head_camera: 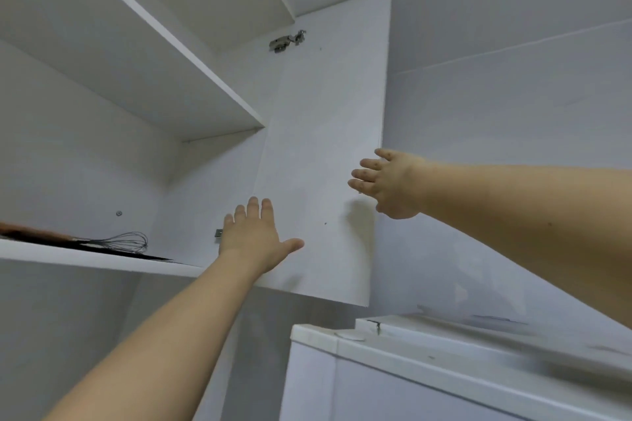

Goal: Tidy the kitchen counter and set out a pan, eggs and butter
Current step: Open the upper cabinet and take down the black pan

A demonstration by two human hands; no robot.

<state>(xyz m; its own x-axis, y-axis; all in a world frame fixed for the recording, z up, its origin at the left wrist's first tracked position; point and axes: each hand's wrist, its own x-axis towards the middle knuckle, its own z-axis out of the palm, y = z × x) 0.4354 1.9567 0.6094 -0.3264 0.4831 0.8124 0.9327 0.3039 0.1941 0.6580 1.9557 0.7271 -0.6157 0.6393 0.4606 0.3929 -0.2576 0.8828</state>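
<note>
An open white wall cabinet (143, 106) fills the left and centre of the frame, seen from below. Its door (328, 147) is swung out and stands in the middle of the frame, inner face showing, with a metal hinge (287, 42) at its upper edge near top centre. Two bare shelves (191, 79) cross the upper left. At lower right sits the top of a white appliance (444, 352), likely a fridge, scuffed with dark marks.

The left hand (254, 236) reaches up from the lower left, fingers straight and spread, thumb out to the right; it lies in front of the door's lower inner face, holding nothing, and whether it touches the panel cannot be told. The right hand (386, 184) comes in from the right edge, its fingers loosely bent at the door's free edge; whether they actually hold that edge cannot be told.

On the lowest shelf (102, 261), at mid-left, lies a wire whisk (126, 243) beside a dark, blurred utensil (37, 236) with a reddish part.

Pan, eggs and butter are not in view.
</note>
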